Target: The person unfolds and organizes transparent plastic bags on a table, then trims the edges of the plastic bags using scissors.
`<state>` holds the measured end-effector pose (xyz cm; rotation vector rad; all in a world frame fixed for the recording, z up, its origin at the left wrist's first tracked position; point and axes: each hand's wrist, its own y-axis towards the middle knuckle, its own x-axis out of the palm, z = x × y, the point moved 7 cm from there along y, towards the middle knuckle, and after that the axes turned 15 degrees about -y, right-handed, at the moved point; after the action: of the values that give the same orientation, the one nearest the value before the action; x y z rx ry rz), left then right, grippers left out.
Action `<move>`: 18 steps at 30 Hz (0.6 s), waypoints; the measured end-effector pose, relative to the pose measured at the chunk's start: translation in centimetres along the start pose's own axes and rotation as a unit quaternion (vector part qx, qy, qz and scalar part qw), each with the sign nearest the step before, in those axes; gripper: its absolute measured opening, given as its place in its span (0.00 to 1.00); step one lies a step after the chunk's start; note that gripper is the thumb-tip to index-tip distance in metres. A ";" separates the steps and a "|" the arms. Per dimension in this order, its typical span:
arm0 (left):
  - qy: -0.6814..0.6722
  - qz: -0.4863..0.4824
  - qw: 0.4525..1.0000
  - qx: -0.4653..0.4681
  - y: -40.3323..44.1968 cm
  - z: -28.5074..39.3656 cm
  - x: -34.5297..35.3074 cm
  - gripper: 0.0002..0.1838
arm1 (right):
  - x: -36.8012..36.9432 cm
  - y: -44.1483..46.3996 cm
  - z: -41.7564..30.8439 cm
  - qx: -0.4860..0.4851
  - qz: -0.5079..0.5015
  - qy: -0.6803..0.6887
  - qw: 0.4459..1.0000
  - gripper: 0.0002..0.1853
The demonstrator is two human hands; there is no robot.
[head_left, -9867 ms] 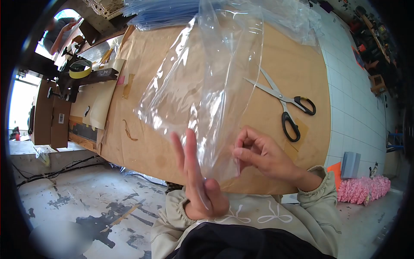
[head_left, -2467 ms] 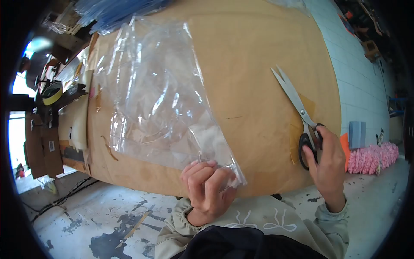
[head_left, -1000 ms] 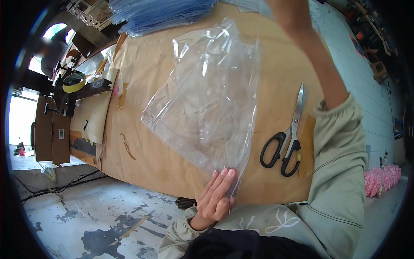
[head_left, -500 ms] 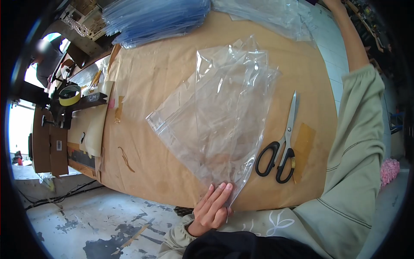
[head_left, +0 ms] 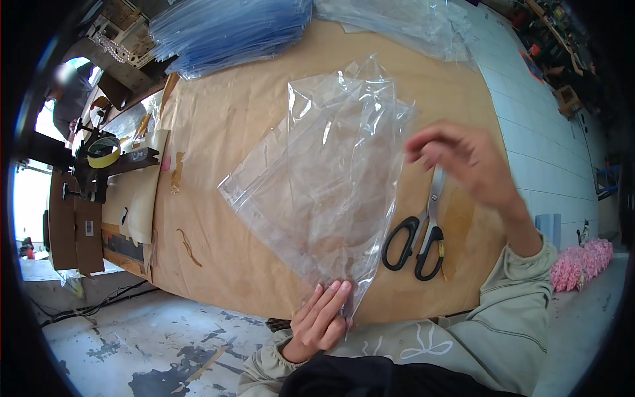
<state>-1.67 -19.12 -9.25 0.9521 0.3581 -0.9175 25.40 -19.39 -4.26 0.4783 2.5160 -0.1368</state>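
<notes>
Several clear plastic bags (head_left: 331,178) lie fanned over one another on the brown paper-covered table (head_left: 218,132). At their lower corner, by the table's near edge, my left hand (head_left: 321,317) grips the plastic with its fingers laid on top. My right hand (head_left: 466,162) is in the air just right of the bags, slightly blurred. Its fingers are loosely curved and apart, with nothing visible in them. Beneath and beside it rest black-handled scissors (head_left: 431,218), their blade tips hidden by the hand.
A thick stack of bluish plastic sleeves (head_left: 231,36) sits at the far edge, beside more clear plastic (head_left: 403,26). On the left stands a tape dispenser (head_left: 106,155) next to a cardboard box (head_left: 86,225). A person (head_left: 73,99) is at far left. Pink material (head_left: 582,264) lies right.
My right hand has come in from the far right edge, toward me, and is now over the scissors. My left hand stays on the bags' corner. The view has shifted slightly.
</notes>
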 end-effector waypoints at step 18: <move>-0.274 -0.338 0.900 -0.025 19.9 -6.6 -3.9 0.11 | 5.2 -0.6 -5.7 -0.137 -0.118 0.001 0.983 0.04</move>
<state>12.74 -6.63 0.24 0.4719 0.2203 -1.7537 18.21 -17.18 -2.44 0.0684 2.5347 0.1211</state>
